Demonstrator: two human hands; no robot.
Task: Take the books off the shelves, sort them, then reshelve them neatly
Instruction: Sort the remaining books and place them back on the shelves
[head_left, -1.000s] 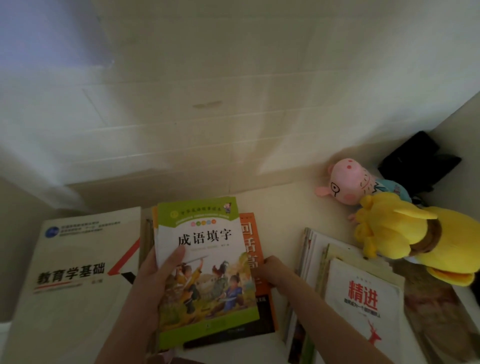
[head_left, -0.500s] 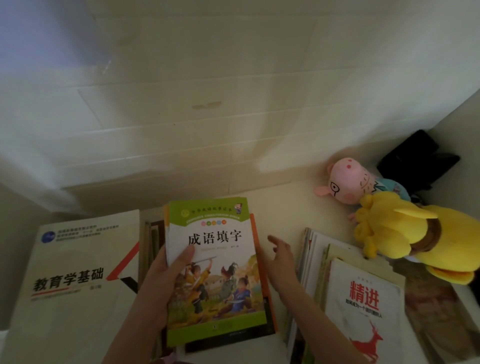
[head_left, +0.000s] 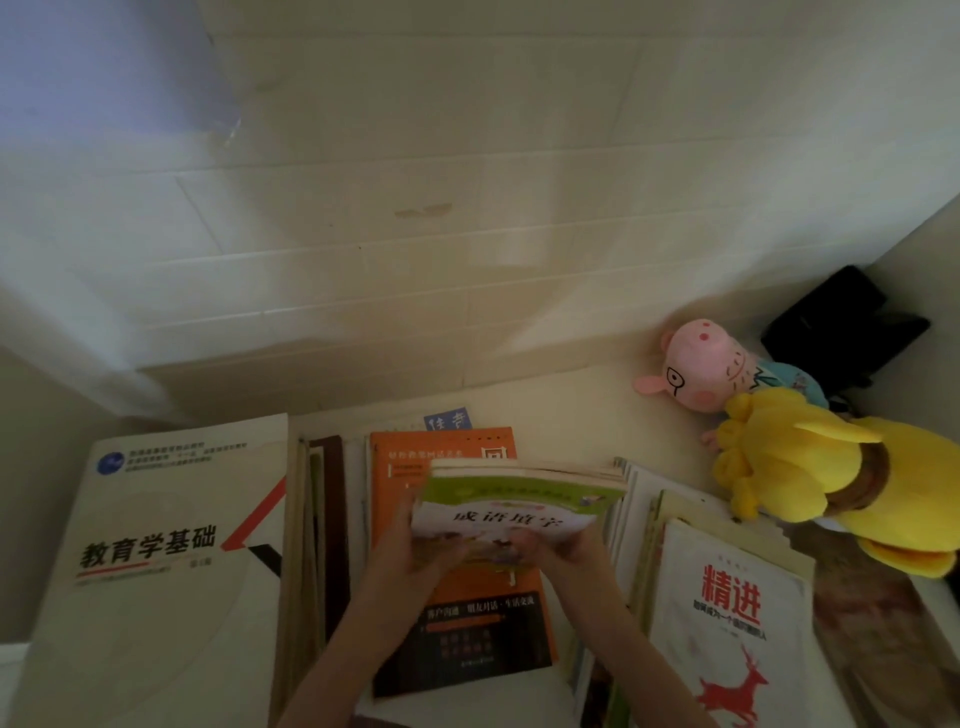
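Observation:
A green-covered picture book (head_left: 514, 499) is lifted and tilted above an orange and black book (head_left: 467, 618) that lies flat on the white surface. My left hand (head_left: 410, 545) grips the green book's left edge. My right hand (head_left: 561, 545) holds its lower right part, thumb on the cover. A large white textbook (head_left: 156, 561) lies at the left. A white book with a red deer (head_left: 727, 623) tops a pile at the right. Thin books (head_left: 322, 493) lie wedged between the textbook and the orange book.
A pink pig plush (head_left: 701, 369) and a yellow plush (head_left: 821, 467) sit at the back right. A black object (head_left: 841, 322) leans in the right corner. A tiled wall (head_left: 415, 208) rises behind the surface. A small blue card (head_left: 447, 420) peeks behind the orange book.
The green book has come up off the orange book and tilted toward me. My right hand moved from the stack's side onto the green book; the orange cover now shows.

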